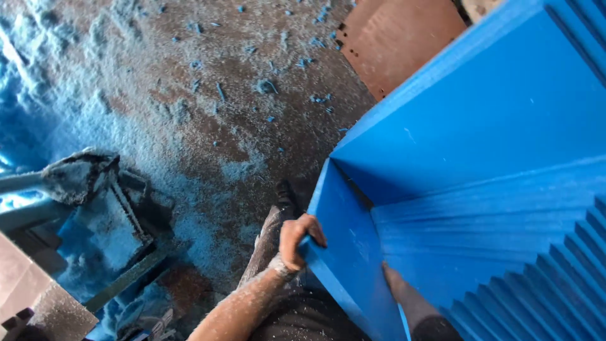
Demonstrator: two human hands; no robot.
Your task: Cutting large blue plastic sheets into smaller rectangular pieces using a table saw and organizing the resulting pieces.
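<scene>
My left hand (300,240) is closed over the near edge of a large blue plastic panel (346,252) that stands on edge in front of me. Behind it lie more big blue sheets (480,126), and a stepped stack of sheet edges (555,278) shows at the lower right. My right forearm (407,302) reaches in between the upright panel and the stack. Its hand is hidden behind the blue material, so I cannot tell its grip. Both arms are dusted with fine powder.
The concrete floor (208,113) is strewn with blue shavings and dust, thick at the upper left. A dust-coated metal machine frame (95,189) stands at the left. A brown board (404,38) lies at the top. My leg and dark shoe (284,192) are below the panel's corner.
</scene>
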